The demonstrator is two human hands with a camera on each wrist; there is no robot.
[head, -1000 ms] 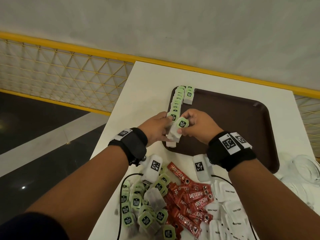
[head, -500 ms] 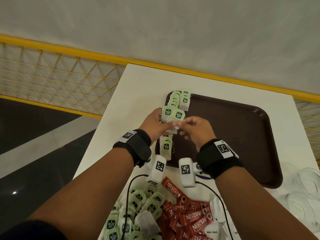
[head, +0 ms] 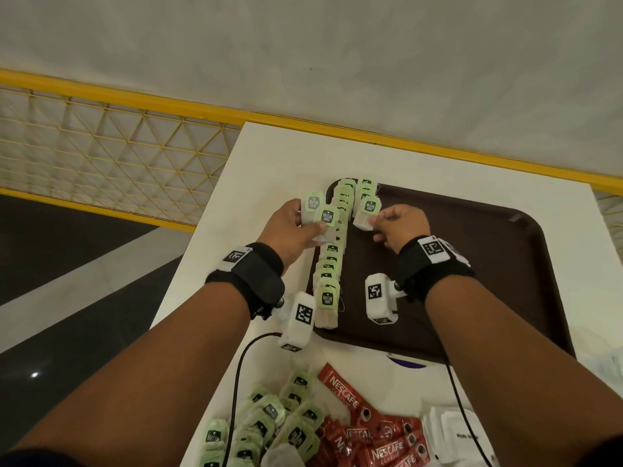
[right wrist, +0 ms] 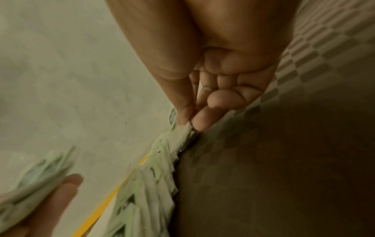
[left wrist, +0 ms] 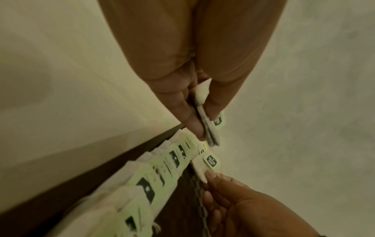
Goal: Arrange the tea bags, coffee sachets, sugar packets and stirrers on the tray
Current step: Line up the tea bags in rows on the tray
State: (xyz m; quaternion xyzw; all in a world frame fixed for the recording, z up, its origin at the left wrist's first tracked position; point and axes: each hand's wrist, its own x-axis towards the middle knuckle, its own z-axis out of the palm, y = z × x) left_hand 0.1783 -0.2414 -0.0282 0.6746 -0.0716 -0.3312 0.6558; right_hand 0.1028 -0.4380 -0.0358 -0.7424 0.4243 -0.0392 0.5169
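Observation:
A brown tray (head: 472,264) lies on the white table (head: 269,156). A row of green-tagged tea bags (head: 328,264) runs along the tray's left edge, with a short second row (head: 365,188) beside its far end. My left hand (head: 296,227) pinches two tea bags (head: 320,212) above the left row; they show edge-on in the left wrist view (left wrist: 209,128). My right hand (head: 397,224) pinches one tea bag (head: 367,214) by its corner, just at the near end of the second row (right wrist: 182,137).
Near me on the table lie a heap of loose tea bags (head: 269,423), red coffee sachets (head: 371,436) and white sugar packets (head: 455,433). A yellow railing (head: 135,106) runs behind the table. Most of the tray's right side is bare.
Both hands have moved farther along the tray and apart. The right hand now carries one tea bag away from the left hand's bunch toward the second row.

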